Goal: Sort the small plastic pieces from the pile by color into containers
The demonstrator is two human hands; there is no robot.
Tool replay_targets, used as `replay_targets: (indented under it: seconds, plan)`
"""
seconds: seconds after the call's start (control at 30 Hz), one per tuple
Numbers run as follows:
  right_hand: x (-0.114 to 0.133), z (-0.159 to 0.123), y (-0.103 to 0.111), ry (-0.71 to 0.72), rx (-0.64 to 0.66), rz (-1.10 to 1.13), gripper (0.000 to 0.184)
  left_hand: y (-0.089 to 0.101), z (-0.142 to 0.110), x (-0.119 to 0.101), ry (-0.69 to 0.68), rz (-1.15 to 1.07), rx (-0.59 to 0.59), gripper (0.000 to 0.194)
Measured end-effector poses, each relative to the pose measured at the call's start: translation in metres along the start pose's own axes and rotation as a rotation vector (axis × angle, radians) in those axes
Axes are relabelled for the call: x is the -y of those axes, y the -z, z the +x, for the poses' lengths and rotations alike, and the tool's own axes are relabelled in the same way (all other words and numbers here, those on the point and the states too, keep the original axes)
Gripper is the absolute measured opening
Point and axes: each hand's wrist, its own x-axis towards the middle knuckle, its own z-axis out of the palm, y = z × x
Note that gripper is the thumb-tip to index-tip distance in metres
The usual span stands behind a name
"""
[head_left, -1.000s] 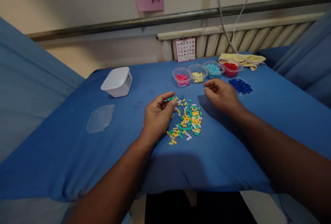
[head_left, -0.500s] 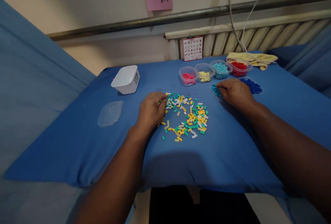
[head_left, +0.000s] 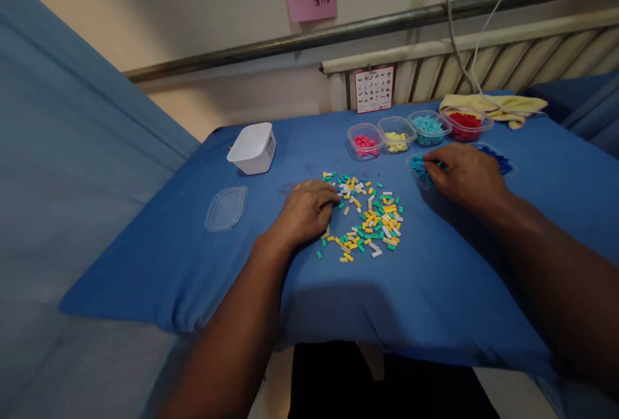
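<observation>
Loose small toy bricks (head_left: pixel 382 219) in yellow, green, white and beige lie in a rough ring on the blue-covered table. At the left edge of this pile is my left hand (head_left: pixel 309 209), palm down, its fingers curled and pressed together among the bricks; whatever lies under them is hidden. My right hand (head_left: pixel 467 174) hovers above a shallow clear container of teal-blue bricks (head_left: pixel 420 169), thumb and forefinger pinched together. No piece shows clearly between those fingertips. Partly behind this hand are dark blue bricks (head_left: pixel 500 160) in another clear container.
Along the back stand clear tubs of pink bricks (head_left: pixel 365 144), pale yellow bricks (head_left: pixel 396 142), light blue bricks (head_left: pixel 428 130) and red bricks (head_left: pixel 465 126). A yellow cloth (head_left: pixel 512 113) lies behind them. To the left are a white tub (head_left: pixel 254 151) and a clear lid (head_left: pixel 227 208).
The whole view has swung slightly left. My left hand has slid a little to the right over the bricks. My right hand stays over the teal-blue container, still pinched.
</observation>
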Motion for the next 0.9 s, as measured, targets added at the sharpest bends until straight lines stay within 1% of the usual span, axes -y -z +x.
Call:
replay_targets:
  seconds: [0.07,0.13,0.2,0.27,0.3,0.37,0.43,0.47,0.5,0.6,0.67,0.7,0.77,0.83,0.9]
  plan:
    - [0.012,-0.003,0.001,0.083,-0.009,0.046,0.028,0.002,0.000,-0.002,0.038,-0.046,-0.027,0.032]
    - [0.029,-0.006,-0.001,0.209,0.000,0.130,0.028,0.005,-0.001,-0.002,0.108,-0.048,-0.096,0.034]
    - [0.050,-0.011,-0.005,0.352,0.038,0.251,0.028,0.007,-0.001,0.002,0.183,-0.001,-0.156,0.036]
    - [0.072,-0.016,-0.007,0.489,0.110,0.370,0.031,0.009,-0.002,0.008,0.254,0.062,-0.173,0.037]
    - [0.082,-0.018,-0.007,0.554,0.164,0.412,0.032,0.010,-0.003,0.011,0.280,0.093,-0.161,0.037]
    - [0.096,-0.023,-0.006,0.672,0.261,0.461,0.034,0.012,-0.006,0.016,0.294,0.127,-0.093,0.037]
    - [0.102,-0.026,-0.003,0.736,0.307,0.478,0.033,0.014,-0.009,0.018,0.281,0.120,-0.009,0.037]
    - [0.102,-0.026,-0.002,0.742,0.303,0.484,0.032,0.016,-0.010,0.018,0.281,0.114,0.013,0.037]
    - [0.100,-0.026,-0.001,0.734,0.281,0.489,0.032,0.018,-0.011,0.018,0.293,0.111,0.010,0.036]
    - [0.090,-0.024,0.000,0.666,0.183,0.501,0.029,0.024,-0.012,0.016,0.385,0.132,-0.098,0.037]
    - [0.085,-0.023,-0.001,0.629,0.159,0.503,0.028,0.026,-0.012,0.015,0.427,0.130,-0.136,0.040]
    - [0.083,-0.023,-0.002,0.619,0.166,0.504,0.027,0.027,-0.012,0.016,0.438,0.121,-0.119,0.040]
    - [0.082,-0.023,-0.004,0.615,0.194,0.511,0.027,0.027,-0.012,0.016,0.442,0.086,-0.042,0.036]
    - [0.082,-0.024,-0.005,0.622,0.209,0.526,0.026,0.026,-0.012,0.014,0.424,0.034,0.049,0.032]
    - [0.083,-0.025,-0.006,0.627,0.217,0.529,0.025,0.026,-0.013,0.012,0.393,-0.021,0.114,0.029]
